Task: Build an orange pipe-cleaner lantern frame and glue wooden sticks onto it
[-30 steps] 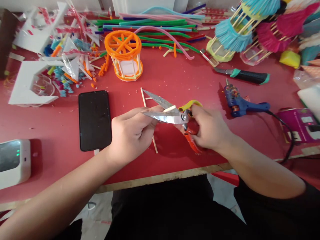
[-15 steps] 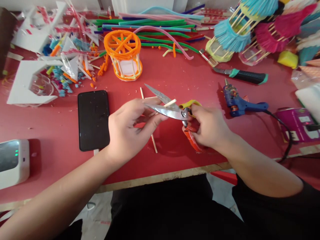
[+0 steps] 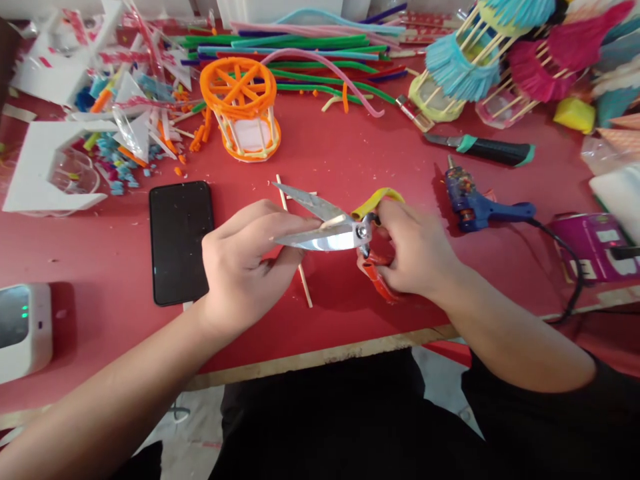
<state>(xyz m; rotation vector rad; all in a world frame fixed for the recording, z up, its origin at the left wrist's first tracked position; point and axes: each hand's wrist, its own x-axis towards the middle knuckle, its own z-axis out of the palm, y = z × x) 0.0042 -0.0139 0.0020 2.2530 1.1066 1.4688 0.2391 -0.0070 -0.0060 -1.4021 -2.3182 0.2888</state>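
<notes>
My right hand [image 3: 420,253] grips the yellow and orange handles of a pair of scissors [image 3: 325,237], whose steel blades point left and stand slightly apart. My left hand [image 3: 245,267] is closed in a pinch just left of the blades. It holds a short pale wooden stick [image 3: 342,219] whose tip shows between the blades near the pivot. A longer thin stick [image 3: 304,283] lies on the red table [image 3: 350,160] under both hands.
A black phone [image 3: 180,240] lies left of my hands, with a white device [image 3: 20,330] at the far left. Behind are an orange lantern frame [image 3: 243,110], coloured tubes [image 3: 310,53] and a heap of scraps [image 3: 125,127]. A blue glue gun [image 3: 475,200], a knife [image 3: 480,150] and tasselled lanterns [image 3: 465,60] lie right.
The scissor blades have closed most of the way on the stick. Less of the stick now sticks out past them. My left fingers have curled closer to the blades.
</notes>
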